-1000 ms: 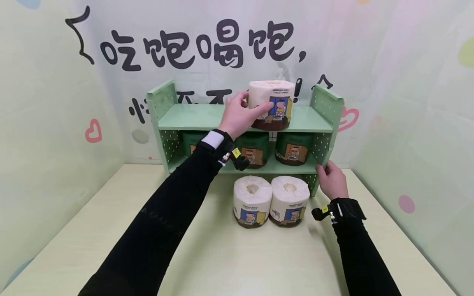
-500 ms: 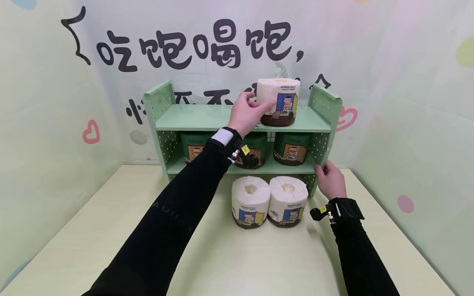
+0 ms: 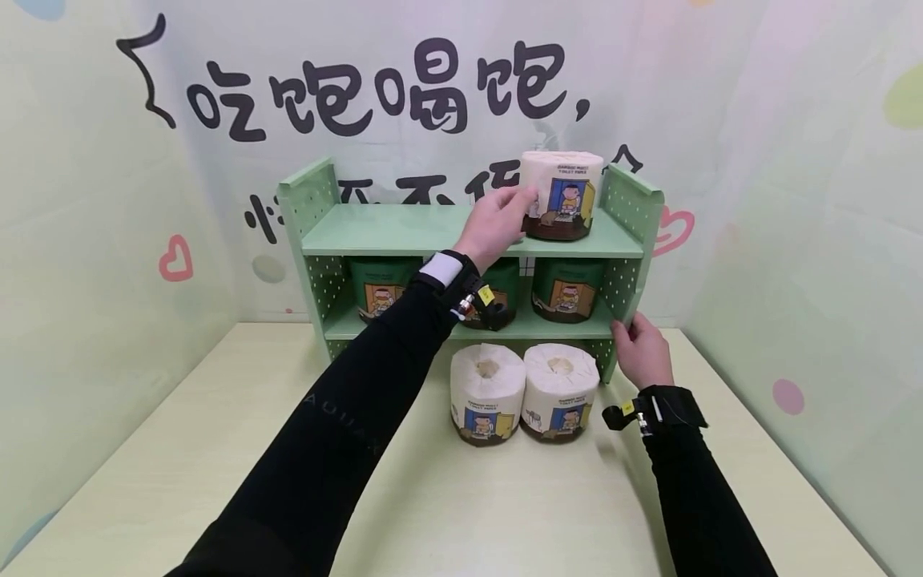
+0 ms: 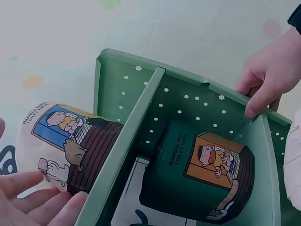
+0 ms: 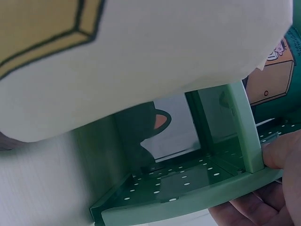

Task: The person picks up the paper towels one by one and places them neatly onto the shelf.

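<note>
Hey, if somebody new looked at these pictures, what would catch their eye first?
Probably the upright white toilet roll toward the right end of the green rack's top shelf, with the left hand touching its side. Next might come the bold black lettering across the wall behind, then the three green rolls on the shelf below and two more white rolls side by side on the table.

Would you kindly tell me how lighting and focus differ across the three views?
Head view: bright, with soft shadows on the table; left wrist view: dimmer, print on the green roll legible; right wrist view: dim, close white roll blurry.
</note>
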`<control>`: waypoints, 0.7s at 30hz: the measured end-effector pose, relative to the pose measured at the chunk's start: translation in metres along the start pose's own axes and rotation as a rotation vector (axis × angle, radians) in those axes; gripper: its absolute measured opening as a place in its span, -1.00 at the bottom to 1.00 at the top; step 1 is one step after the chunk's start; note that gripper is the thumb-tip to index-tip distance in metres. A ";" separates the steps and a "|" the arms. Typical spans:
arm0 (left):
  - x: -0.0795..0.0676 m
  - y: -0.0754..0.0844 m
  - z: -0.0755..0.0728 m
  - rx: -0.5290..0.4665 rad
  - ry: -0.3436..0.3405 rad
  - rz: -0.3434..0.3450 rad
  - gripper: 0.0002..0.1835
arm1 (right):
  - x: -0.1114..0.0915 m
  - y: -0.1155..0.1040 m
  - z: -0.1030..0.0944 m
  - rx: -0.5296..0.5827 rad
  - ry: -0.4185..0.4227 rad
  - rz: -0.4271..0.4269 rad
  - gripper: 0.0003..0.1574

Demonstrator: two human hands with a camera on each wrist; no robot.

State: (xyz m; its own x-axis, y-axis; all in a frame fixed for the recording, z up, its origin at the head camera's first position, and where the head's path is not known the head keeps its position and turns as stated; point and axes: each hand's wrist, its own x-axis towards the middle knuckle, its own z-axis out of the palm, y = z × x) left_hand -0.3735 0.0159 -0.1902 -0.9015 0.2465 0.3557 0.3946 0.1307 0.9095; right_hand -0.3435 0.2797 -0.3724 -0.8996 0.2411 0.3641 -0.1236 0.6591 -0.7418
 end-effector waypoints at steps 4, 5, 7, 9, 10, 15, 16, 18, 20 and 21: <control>0.001 0.001 0.003 -0.004 -0.047 -0.006 -0.39 | 0.000 0.001 0.000 0.005 0.001 0.004 -0.46; 0.001 0.002 0.003 0.002 -0.056 -0.012 -0.39 | -0.001 0.000 0.000 0.009 0.000 0.005 -0.45; 0.001 0.003 0.005 0.015 -0.071 -0.024 -0.38 | -0.001 0.000 0.000 0.019 -0.001 0.012 -0.45; 0.002 0.004 0.006 0.025 -0.083 -0.029 -0.37 | -0.001 -0.001 0.000 0.024 0.000 0.014 -0.45; 0.002 0.004 0.006 0.026 -0.088 -0.030 -0.36 | -0.001 -0.001 0.000 0.023 0.001 0.012 -0.45; 0.001 0.003 0.005 0.003 -0.099 -0.013 -0.37 | -0.001 -0.003 0.000 0.028 -0.005 0.017 -0.44; 0.001 0.003 0.004 -0.003 -0.098 -0.006 -0.38 | -0.001 -0.003 0.000 0.029 -0.007 0.019 -0.44; 0.001 0.003 0.003 -0.015 -0.095 0.001 -0.39 | -0.001 -0.004 -0.001 0.032 -0.008 0.020 -0.45; 0.000 0.004 0.002 -0.019 -0.085 0.004 -0.39 | -0.001 -0.004 -0.002 0.030 -0.006 0.019 -0.45; -0.001 0.004 0.001 -0.026 -0.078 0.003 -0.39 | -0.001 -0.004 -0.002 0.028 -0.006 0.018 -0.45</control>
State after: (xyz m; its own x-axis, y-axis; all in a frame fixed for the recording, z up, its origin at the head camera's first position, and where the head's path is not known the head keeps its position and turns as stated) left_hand -0.3708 0.0173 -0.1870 -0.8834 0.3213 0.3410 0.3912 0.1052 0.9143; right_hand -0.3412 0.2779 -0.3688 -0.9043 0.2487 0.3470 -0.1188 0.6341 -0.7641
